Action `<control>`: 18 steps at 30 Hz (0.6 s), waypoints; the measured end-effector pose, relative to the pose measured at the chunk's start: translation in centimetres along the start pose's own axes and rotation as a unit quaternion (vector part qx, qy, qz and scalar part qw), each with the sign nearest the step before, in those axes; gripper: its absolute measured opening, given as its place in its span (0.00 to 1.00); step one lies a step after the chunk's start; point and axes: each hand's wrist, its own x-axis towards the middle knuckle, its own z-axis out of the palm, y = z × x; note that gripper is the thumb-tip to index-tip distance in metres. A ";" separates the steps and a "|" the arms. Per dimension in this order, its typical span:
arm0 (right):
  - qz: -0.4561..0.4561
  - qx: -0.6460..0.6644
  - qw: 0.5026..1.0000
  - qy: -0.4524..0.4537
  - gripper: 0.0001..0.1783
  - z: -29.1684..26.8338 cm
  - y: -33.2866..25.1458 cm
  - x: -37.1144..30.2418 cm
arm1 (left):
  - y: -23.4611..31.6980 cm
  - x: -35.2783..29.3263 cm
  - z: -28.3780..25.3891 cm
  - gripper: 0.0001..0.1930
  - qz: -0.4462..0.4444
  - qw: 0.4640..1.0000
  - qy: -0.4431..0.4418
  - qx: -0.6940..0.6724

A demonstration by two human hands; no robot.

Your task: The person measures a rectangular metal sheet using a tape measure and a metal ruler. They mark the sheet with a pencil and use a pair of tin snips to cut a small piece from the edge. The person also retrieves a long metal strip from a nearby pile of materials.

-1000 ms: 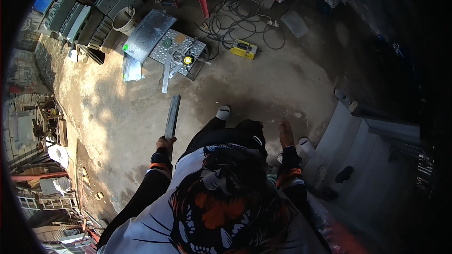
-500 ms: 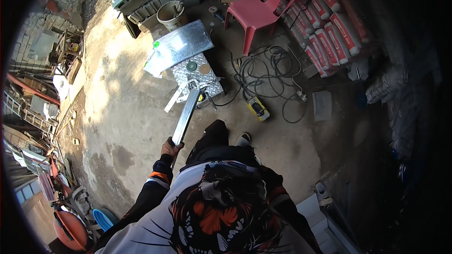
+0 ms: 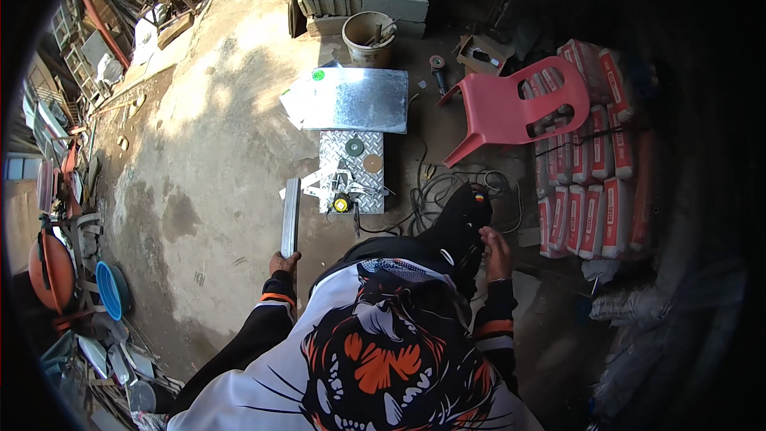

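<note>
- In the head view, the left hand (image 3: 284,262) is gripping a long metal bar (image 3: 290,215), left of the middle of the frame. Its fingers are wrapping round the bar's lower end.
- The bar is pointing up the frame, above the floor (image 3: 231,179). Holding it by one end is probably helping the long part point away from the body. I cannot tell how high it is.
- The right hand (image 3: 496,254) is hanging right of the middle, near the trouser leg (image 3: 459,219). Its fingers are bending a little, and I see nothing in it. One hand seems to be enough for the bar.
- In the middle, a bumpy metal worktop (image 3: 332,142) is carrying a green disc (image 3: 354,147), a brown disc (image 3: 373,164) and a yellow tape measure (image 3: 341,204). They are sitting close together, maybe so they are easy to find.
- Above them, a shiny sheet (image 3: 367,102) is lying flat, perhaps because it is too wide to stand well.
- At the upper middle, a bucket (image 3: 363,56) is standing upright, so the loose bits inside are staying together.
- At the right, bags (image 3: 586,211) are lying in stacked rows, maybe to save room.
</note>
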 end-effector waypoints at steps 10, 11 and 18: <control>0.039 -0.257 0.949 -0.176 0.18 4.4 -12.2 29.2 | 18.8 -0.3 8.8 0.32 -0.027 0.997 0.017 -0.067; 0.063 -0.267 0.939 -0.209 0.18 5.1 -11.3 31.7 | 20.1 -0.9 9.8 0.32 -0.061 0.997 0.022 -0.045; 0.186 -0.445 0.804 -0.349 0.16 3.6 -5.9 53.5 | 29.1 -5.1 12.3 0.29 -0.311 0.941 0.100 -0.090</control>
